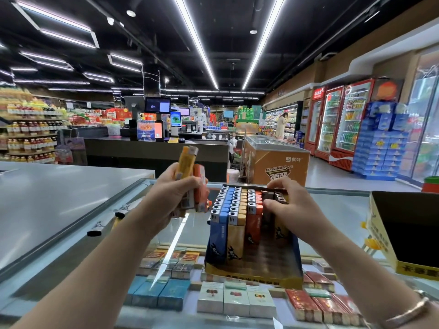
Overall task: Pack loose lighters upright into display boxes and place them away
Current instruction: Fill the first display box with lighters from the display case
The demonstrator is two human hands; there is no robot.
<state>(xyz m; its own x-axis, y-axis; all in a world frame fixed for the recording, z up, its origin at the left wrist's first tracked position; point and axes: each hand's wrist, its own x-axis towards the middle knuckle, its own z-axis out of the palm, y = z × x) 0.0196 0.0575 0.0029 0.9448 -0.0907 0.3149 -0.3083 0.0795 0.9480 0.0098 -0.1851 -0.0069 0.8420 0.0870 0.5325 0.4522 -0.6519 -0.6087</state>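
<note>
A yellow and blue display box [254, 274] stands on the glass counter, with rows of blue, yellow and orange lighters [234, 210] standing upright in its far part. My left hand [175, 188] grips a bunch of loose lighters [190, 172], yellow and orange, held up left of the box. My right hand [288, 205] reaches into the right rear of the box and pinches a dark lighter [269, 198] among the standing ones. The near part of the box floor is bare.
A second open box [389, 255], yellow outside and dark inside, stands at the right on the glass counter [339, 210]. Cigarette packs [235, 300] lie under the glass. A grey counter [59, 193] spreads to the left. Checkout desks and fridges stand beyond.
</note>
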